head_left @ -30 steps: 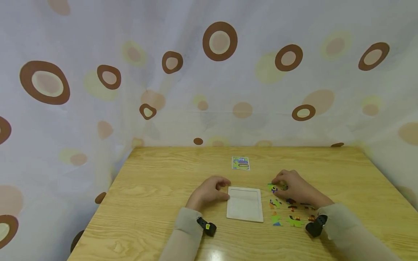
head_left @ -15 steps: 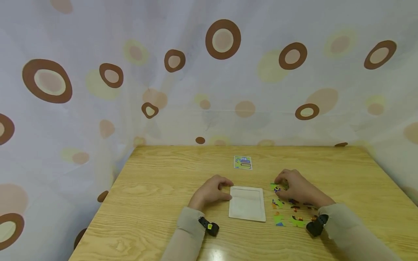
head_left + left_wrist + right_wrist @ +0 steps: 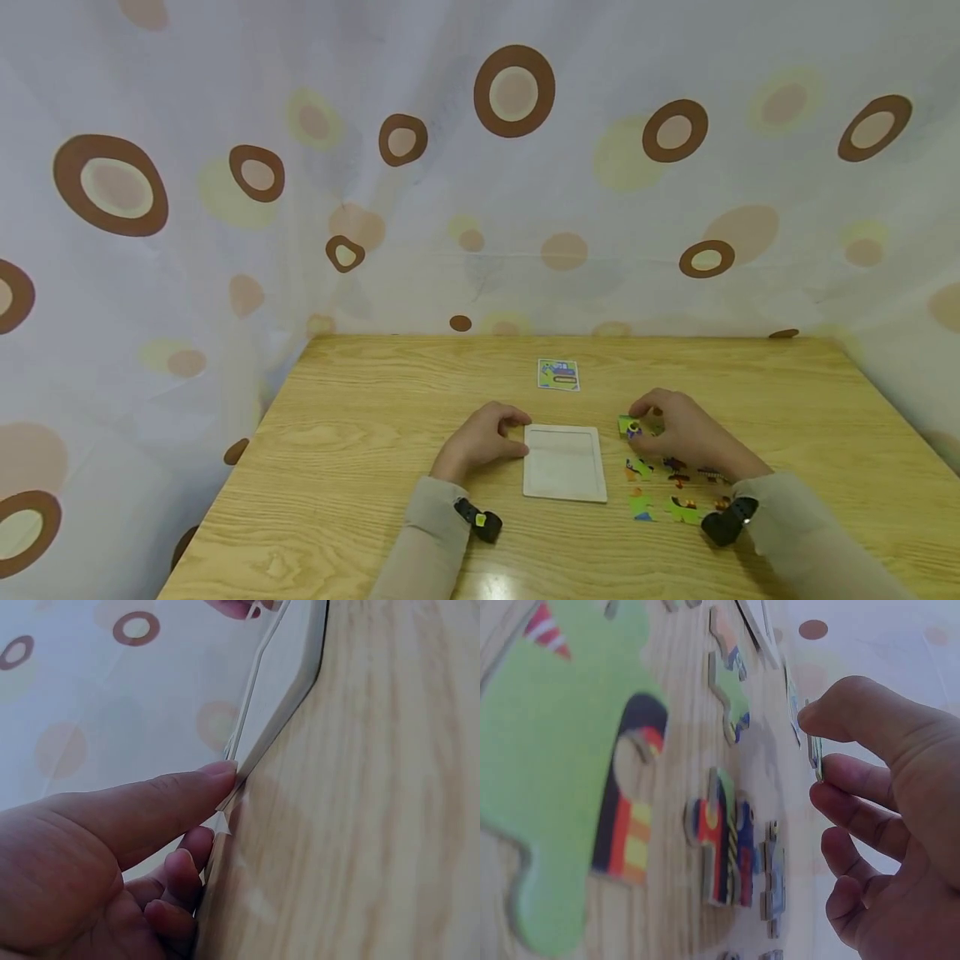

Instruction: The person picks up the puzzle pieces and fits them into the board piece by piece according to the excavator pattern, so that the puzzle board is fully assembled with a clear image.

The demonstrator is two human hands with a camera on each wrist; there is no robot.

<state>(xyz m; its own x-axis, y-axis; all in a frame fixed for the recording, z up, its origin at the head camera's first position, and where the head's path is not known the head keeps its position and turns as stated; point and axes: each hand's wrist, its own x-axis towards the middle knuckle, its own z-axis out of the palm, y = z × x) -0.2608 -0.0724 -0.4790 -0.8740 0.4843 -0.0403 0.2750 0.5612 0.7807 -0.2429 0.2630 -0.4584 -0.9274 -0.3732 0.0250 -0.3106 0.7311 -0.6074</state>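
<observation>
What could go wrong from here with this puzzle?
The puzzle piece pinched in the right hand might slip, as it seems held only between thumb and fingers. The right wrist's black camera is very near the loose pieces, so it could nudge them. The left hand touches the edge of the white tray; a firm push might slide it.
</observation>
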